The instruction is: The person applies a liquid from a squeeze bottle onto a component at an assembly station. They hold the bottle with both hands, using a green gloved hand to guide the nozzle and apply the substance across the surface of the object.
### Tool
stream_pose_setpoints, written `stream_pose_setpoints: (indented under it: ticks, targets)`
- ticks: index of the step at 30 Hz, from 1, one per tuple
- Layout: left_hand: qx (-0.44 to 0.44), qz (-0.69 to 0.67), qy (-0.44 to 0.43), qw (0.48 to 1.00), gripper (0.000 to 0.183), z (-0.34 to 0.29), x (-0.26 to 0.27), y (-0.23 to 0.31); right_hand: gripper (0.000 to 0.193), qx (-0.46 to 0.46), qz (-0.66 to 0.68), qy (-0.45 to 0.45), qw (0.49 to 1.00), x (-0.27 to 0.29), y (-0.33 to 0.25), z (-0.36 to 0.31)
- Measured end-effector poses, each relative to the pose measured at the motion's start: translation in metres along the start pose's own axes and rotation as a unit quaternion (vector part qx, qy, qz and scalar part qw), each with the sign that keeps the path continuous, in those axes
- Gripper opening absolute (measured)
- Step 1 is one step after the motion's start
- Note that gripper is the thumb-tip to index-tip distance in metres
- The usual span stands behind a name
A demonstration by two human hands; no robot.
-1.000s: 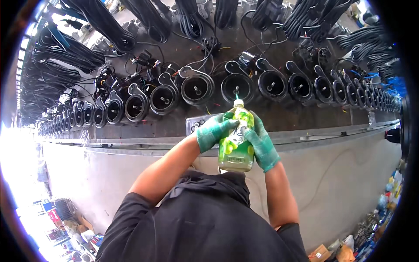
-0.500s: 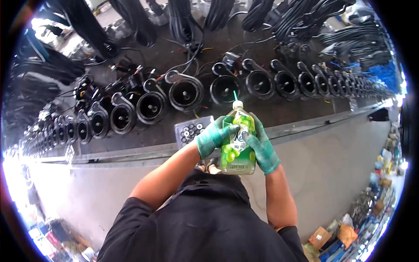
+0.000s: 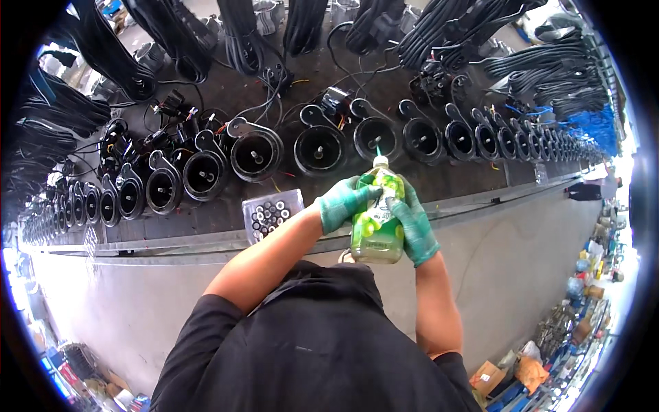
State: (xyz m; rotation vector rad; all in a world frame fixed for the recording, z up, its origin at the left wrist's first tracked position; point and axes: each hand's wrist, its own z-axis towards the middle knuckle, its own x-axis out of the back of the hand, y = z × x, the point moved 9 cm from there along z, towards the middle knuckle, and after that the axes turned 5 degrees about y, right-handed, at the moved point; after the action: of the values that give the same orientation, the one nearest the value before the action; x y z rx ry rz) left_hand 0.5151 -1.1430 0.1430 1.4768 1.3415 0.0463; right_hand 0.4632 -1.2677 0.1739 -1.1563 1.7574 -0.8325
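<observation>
Both my hands wear green gloves and grip a clear plastic bottle [image 3: 377, 230] with a green grape label and a thin green nozzle in its white cap. My left hand [image 3: 345, 202] wraps its left side, thumb across the front. On the opposite side, my right hand [image 3: 414, 223] is closed round it, thumb also in front. The bottle leans away from me over the bench edge. Its nozzle tip overlaps the opening of a round black housing [image 3: 367, 145] with a metal shaft in the middle; whether they touch I cannot tell.
Similar black housings [image 3: 319, 151] stand in a long row along the dark bench [image 3: 343, 75]. Left of the bottle, a clear box [image 3: 296, 200] holds small ring-shaped parts. Bundles of black cable [image 3: 305, 27] lie behind. Boxes [image 3: 486, 378] and clutter line the floor at lower right.
The bottle, in both hands, has moved right along the row, its nozzle going from one housing to the neighbouring one. Bench and box have shifted left in view.
</observation>
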Motion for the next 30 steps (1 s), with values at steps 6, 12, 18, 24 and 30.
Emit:
stream_pose_setpoints:
  ticks: [6, 12, 18, 24, 30]
  targets:
    - [-0.036, -0.050, 0.019, 0.998, 0.062, -0.004, -0.018, 0.001, 0.074, -0.027, 0.008, -0.046, 0.999, 0.010, -0.005, 0.006]
    - [-0.035, -0.008, 0.019, 0.999, 0.062, 0.014, -0.050, -0.009, 0.080, -0.018, 0.025, -0.076, 0.997, 0.037, -0.030, -0.005]
    - [0.000, 0.050, 0.026, 0.998, 0.061, 0.066, -0.093, -0.029, 0.077, 0.013, 0.005, -0.034, 0.999, 0.109, -0.048, -0.004]
    - [-0.042, 0.002, 0.061, 0.997, 0.056, 0.083, -0.100, -0.028, 0.073, -0.024, 0.038, -0.062, 0.997, 0.129, -0.047, 0.022]
    - [-0.046, 0.067, 0.091, 0.992, 0.054, 0.079, -0.101, -0.022, 0.071, -0.018, 0.040, -0.079, 0.996, 0.132, -0.042, 0.028]
